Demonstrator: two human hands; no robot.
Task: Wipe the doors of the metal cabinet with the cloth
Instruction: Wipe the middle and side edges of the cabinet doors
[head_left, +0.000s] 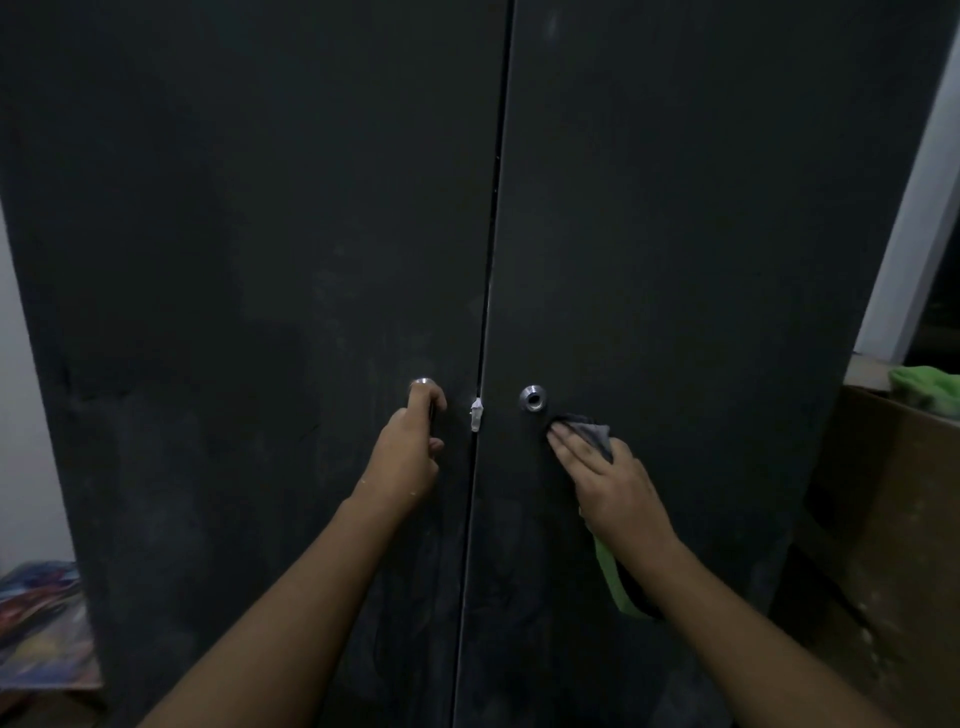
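Note:
A tall dark metal cabinet fills the view, with a left door (249, 260) and a right door (701, 234) both closed, a thin gap between them. My left hand (410, 452) grips the round silver knob (423, 383) of the left door. My right hand (608, 478) presses a grey-and-green cloth (592, 430) flat against the right door, just below and right of its silver knob (532, 399). A green end of the cloth hangs under my right wrist.
A small white tag (476, 414) sits in the gap between the doors at knob height. A brown cardboard box (893, 519) with a green cloth (924, 387) on top stands at the right. A colourful fabric (41, 623) lies at the lower left.

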